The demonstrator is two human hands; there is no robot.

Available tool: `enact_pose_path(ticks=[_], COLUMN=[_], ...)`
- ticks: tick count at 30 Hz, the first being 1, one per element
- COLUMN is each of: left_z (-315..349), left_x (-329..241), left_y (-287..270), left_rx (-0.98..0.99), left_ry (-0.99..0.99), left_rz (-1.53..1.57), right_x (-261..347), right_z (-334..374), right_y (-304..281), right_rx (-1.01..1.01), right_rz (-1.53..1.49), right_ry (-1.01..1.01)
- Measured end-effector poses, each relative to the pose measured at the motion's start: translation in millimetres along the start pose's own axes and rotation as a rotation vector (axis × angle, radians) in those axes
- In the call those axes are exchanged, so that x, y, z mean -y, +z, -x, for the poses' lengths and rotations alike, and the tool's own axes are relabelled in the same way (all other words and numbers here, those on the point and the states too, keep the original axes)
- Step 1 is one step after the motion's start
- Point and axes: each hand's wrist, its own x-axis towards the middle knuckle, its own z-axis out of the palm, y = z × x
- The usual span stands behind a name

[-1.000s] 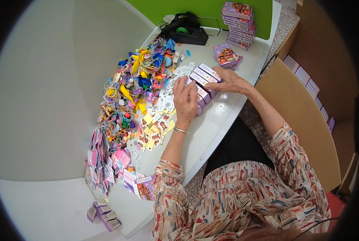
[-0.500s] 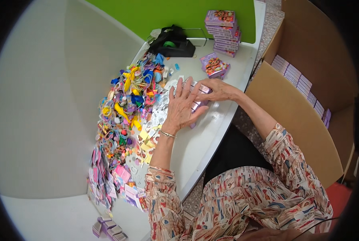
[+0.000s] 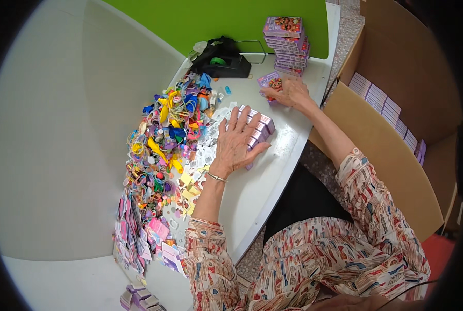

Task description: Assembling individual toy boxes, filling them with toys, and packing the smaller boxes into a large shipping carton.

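Standing close together on the bench [image 3: 252,199], a row [image 3: 263,128] of small purple boxes is partly covered by the left hand [image 3: 235,146], which is laid across their tops with fingers spread wide. Farther back, a loose box [image 3: 267,80] is touched by the right hand [image 3: 293,94], its thumb held apart from its fingers; whether the box is gripped cannot be told. Just behind that box, more are piled in an uneven stack [image 3: 289,44]. To the left of the row, white pieces [image 3: 206,147] are scattered, bordered by a long heap of colourful trinkets [image 3: 172,122]. Beyond the heap, a black tape dispenser [image 3: 234,68] is seen. To the right, packed boxes [image 3: 377,98] are held in an open carton [image 3: 384,166].
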Motion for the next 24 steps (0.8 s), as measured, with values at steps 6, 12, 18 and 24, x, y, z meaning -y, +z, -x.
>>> enact_pose_path(ticks=[6, 12, 18, 24], left_z=[3.5, 3.6, 3.3, 2.7], left_x=[1.1, 1.2, 3.9, 7.2], left_y=[-0.7, -0.9, 4.3, 7.6], left_rx=[0.008, 0.037, -0.034, -0.032], left_ry=[0.000, -0.008, -0.013, -0.044], left_rz=[-0.016, -0.034, 0.012, 0.121], right_x=[17.0, 26.8, 21.4, 58.5], right_z=[10.1, 26.6, 28.8, 39.4], right_y=[7.0, -2.3, -6.2, -34.8], right_rx=[0.014, 0.036, 0.288, 0.582], right_rz=[0.139, 0.201, -0.047, 0.068], right_ry=[-0.077, -0.406, -0.512, -0.311])
